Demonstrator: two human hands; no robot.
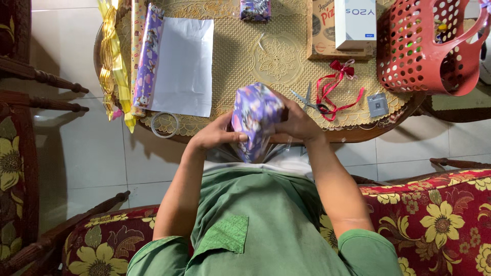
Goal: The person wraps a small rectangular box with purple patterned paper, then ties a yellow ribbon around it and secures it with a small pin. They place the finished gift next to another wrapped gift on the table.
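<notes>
Both the left hand [217, 135] and right hand [296, 122] clasp a purple wrapped box [254, 120], long axis tilted toward the lace-covered table [245, 61] above pale tiled floor [87, 153].

A home sitting room, its table turned over to gift wrapping

A round wooden table [388, 134] under a beige lace-patterned plastic cover [245, 56] stands on pale glossy floor tiles [87, 158], ringed by carved dark-wood chairs [46, 105] and a sofa upholstered in red fabric with yellow flowers [440, 214]; household craft clutter lies across the table: a roll of purple cartoon-print wrapping paper [148, 56] opened to its white back, loops of gold ribbon [110, 61], a ring of clear sticky tape [164, 124], small steel scissors [305, 99], a red ribbon bow [340, 76], and a red perforated plastic basket [424, 46]
</notes>
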